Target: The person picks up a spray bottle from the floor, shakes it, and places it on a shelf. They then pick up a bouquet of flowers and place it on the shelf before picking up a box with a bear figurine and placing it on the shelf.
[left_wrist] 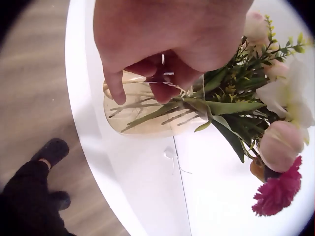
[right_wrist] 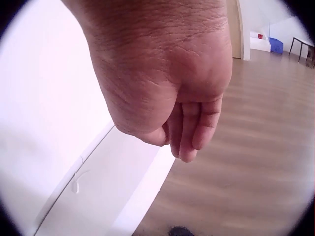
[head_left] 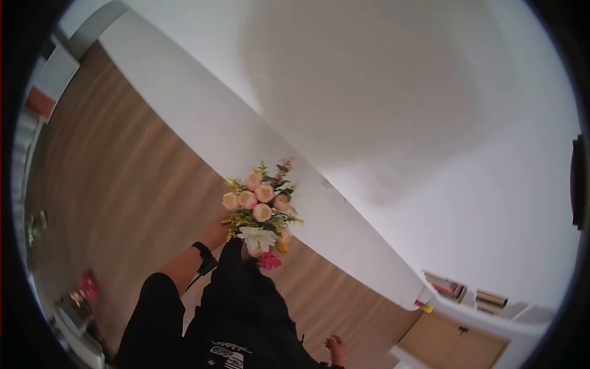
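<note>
In the left wrist view my left hand (left_wrist: 172,34) grips a clear glass vase (left_wrist: 142,120), fingers bent round its side. The vase lies sideways in that view, overlapping the white ledge, and green stems show through its glass. Out of its mouth spreads a bouquet of flowers (head_left: 262,212) with pale pink tulips, a white bloom (head_left: 257,237) and a magenta bloom (head_left: 269,260). In the head view, the bouquet partly covers the left hand. My right hand (right_wrist: 162,93) hangs low beside the body, its fingers loosely curled with nothing in them.
A long white ledge (head_left: 184,104) runs along the white wall, above a wooden floor (head_left: 123,172). A thin white cord (left_wrist: 171,156) lies against the ledge. Books (head_left: 448,286) stand on a shelf at the lower right, near a wooden door (head_left: 455,344).
</note>
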Demonstrator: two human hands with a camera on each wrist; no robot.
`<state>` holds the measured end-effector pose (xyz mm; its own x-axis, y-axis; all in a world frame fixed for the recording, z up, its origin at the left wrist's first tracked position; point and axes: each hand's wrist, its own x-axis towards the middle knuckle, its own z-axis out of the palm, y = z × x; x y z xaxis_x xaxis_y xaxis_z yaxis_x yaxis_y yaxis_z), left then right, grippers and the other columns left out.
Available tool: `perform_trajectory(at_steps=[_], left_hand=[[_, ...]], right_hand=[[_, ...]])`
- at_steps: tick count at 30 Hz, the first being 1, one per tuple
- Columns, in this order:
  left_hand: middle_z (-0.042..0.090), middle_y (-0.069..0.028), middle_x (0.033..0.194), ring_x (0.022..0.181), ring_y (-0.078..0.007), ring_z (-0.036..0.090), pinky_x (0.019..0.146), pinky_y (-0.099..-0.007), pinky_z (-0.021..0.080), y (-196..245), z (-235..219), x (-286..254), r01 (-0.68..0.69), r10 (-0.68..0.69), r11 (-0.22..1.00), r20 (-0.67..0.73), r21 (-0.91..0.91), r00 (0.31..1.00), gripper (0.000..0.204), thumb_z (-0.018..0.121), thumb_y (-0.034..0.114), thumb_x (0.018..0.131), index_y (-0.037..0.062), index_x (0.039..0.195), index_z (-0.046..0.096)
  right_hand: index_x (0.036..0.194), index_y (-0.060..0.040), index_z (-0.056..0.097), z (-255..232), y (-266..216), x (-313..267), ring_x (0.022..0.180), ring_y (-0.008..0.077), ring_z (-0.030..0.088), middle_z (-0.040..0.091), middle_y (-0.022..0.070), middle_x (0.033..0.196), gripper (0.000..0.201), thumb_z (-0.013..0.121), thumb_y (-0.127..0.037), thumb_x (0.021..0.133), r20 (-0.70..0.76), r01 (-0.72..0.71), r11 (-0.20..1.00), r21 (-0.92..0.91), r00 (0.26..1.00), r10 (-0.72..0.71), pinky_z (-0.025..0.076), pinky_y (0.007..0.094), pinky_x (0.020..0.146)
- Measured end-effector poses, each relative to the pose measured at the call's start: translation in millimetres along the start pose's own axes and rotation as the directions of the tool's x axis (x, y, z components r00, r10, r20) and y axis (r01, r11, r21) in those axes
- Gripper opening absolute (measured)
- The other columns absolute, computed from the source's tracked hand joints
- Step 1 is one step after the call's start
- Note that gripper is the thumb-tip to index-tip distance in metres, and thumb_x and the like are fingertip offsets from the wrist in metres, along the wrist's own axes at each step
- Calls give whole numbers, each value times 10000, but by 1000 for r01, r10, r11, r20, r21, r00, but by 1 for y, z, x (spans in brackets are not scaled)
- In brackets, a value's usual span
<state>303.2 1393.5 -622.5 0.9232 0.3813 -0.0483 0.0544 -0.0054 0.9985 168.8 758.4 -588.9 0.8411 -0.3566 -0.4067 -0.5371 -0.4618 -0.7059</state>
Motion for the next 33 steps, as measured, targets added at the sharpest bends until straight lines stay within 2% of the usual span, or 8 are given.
perform_trajectory(at_steps=[2,8,11,14,17,18,19,33], left_hand=[[674,-157,1098,1025,-246,637,900,-353,466,-4,-3,6,124,-124,987,12,-104,992,352,555,86,839,16,1178,618],[681,-136,1081,969,-227,639,868,-327,469,81,-25,1,82,-85,995,-49,-50,995,372,622,83,821,59,1192,624],[676,-164,989,884,-242,646,793,-342,479,47,-13,22,72,-88,984,-93,-163,992,297,634,98,836,55,1129,642],[655,-183,903,783,-279,628,723,-361,475,26,-28,12,35,-41,997,-89,-69,995,231,634,110,851,52,1074,652],[648,-177,860,786,-311,618,704,-379,474,28,-66,-43,-70,56,995,-178,-75,982,189,627,122,857,48,1029,659],[645,-175,846,788,-322,615,698,-385,474,-5,3,32,89,-102,991,-133,-101,986,177,625,126,860,47,1014,661],[649,-165,846,801,-323,622,696,-403,475,-2,4,38,146,-153,987,-123,-64,980,172,633,148,859,52,998,666],[671,-151,852,788,-316,637,694,-402,487,-46,46,27,278,-290,954,-113,-109,950,213,635,237,867,101,1021,690]], right_hand=[[1142,15,577,-21,-8,-18,713,250,684,678,169,874,256,564,-111,920,62,-32,999,44,998,29,565,349,605],[1199,0,551,-62,-98,-96,663,189,631,663,129,863,304,585,-126,925,200,-118,990,-70,971,130,532,305,593],[1249,-8,533,-77,-146,-110,718,186,660,678,135,901,346,586,-135,932,320,-127,982,-140,933,167,562,286,631],[1253,-14,534,-64,-150,-128,750,205,672,679,147,918,348,589,-139,933,342,-141,951,-277,910,235,577,310,668],[1263,-19,531,-66,-103,-182,786,229,680,682,156,940,358,588,-151,935,357,-113,956,-270,911,209,586,339,708],[1265,-20,530,-89,-177,-119,788,232,680,682,157,942,361,589,-155,935,308,-263,898,-353,874,377,586,343,709],[1263,-17,531,-89,-185,-115,790,233,680,682,156,945,364,592,-157,934,293,-285,882,-374,866,404,585,343,710],[1267,-8,549,-106,-197,-146,791,219,676,682,140,956,384,618,-150,917,207,-364,817,-446,847,490,561,313,664]])
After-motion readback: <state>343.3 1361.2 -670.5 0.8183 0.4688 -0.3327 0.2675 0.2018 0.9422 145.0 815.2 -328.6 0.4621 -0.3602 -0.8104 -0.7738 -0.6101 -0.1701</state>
